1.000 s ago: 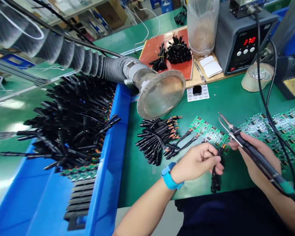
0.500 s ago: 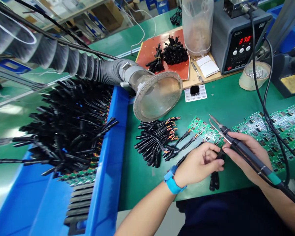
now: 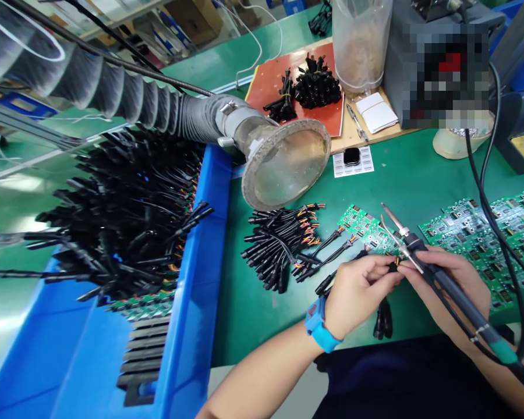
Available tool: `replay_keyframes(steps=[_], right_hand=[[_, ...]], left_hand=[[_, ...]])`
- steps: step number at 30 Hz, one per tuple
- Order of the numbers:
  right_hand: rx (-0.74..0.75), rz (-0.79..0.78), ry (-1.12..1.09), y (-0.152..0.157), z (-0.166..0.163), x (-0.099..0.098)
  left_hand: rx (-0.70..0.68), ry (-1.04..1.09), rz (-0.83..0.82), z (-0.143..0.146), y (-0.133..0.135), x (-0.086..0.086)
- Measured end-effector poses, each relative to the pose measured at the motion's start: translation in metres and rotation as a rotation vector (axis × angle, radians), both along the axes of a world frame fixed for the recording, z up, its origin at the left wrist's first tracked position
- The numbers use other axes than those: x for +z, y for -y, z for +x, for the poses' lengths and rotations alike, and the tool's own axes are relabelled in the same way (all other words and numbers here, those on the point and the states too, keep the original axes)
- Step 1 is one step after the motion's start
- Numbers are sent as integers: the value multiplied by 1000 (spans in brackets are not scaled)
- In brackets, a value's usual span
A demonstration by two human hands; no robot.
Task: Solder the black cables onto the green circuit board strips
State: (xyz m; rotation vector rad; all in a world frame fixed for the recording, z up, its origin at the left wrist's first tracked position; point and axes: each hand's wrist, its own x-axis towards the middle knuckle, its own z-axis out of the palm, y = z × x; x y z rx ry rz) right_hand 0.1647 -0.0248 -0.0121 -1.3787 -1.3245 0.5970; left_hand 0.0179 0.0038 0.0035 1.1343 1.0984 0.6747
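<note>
My left hand (image 3: 358,294), with a blue wristband, is closed in a pinch on a black cable (image 3: 382,317) whose connector ends dangle below my fingers. My right hand (image 3: 452,285) is closed around a soldering iron (image 3: 436,273), and its fingertips meet the left hand's at the cable's wire end. The iron's tip (image 3: 386,210) points up and left over a green circuit board (image 3: 367,230). Two cables (image 3: 332,247) are attached to that board.
A loose pile of black cables (image 3: 279,244) lies left of the board. A blue bin (image 3: 187,302) heaped with cabled boards fills the left. A fume extractor funnel (image 3: 286,163) hangs over the mat. More green boards (image 3: 484,233), a soldering station (image 3: 441,70) and a red mat (image 3: 301,93) are behind.
My left hand rose and turned, bringing the cable's wire end up to my right fingertips. The iron shifted slightly; its tip still points up and left.
</note>
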Motion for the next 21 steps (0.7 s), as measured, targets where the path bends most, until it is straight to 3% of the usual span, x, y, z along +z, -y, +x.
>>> replay_keyframes(steps=[4, 6, 11, 16, 21], right_hand=[[52, 100, 27, 0, -2, 0], [10, 101, 3, 1, -2, 2], [-84, -104, -146, 0, 1, 5], [-15, -188, -207, 0, 2, 2], [41, -60, -113, -2, 4, -1]], left_hand=[[-21, 154, -149, 2, -3, 2], [-69, 202, -212, 2, -6, 5], [-145, 260, -260, -2, -8, 9], [-249, 139, -78, -4, -9, 11], [-374, -187, 398, -8, -9, 6]])
